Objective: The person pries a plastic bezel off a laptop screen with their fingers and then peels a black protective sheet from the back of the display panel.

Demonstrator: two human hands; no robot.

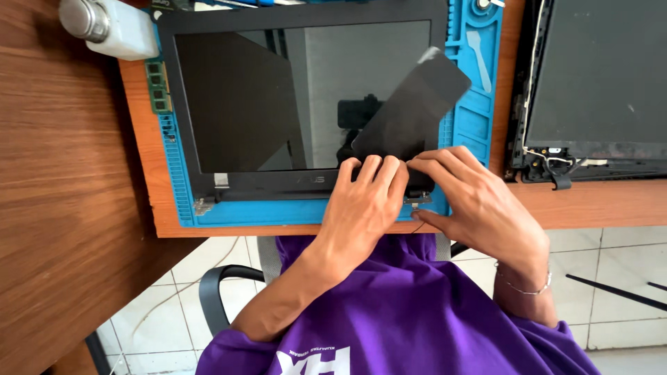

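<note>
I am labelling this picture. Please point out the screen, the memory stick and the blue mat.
screen (278,90), head view, middle of glass.
memory stick (158,87), head view, green board.
blue mat (476,118), head view, right strip.

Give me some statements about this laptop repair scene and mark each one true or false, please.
1. Both hands, the left hand and the right hand, press on the lower edge of the laptop screen. True.
2. The screen lies on a red mat. False: the mat is blue.
3. A thin dark plastic card sits under the fingertips. True.
4. The person wears a green shirt. False: the shirt is purple.
5. A bracelet is on the right wrist. True.
</note>
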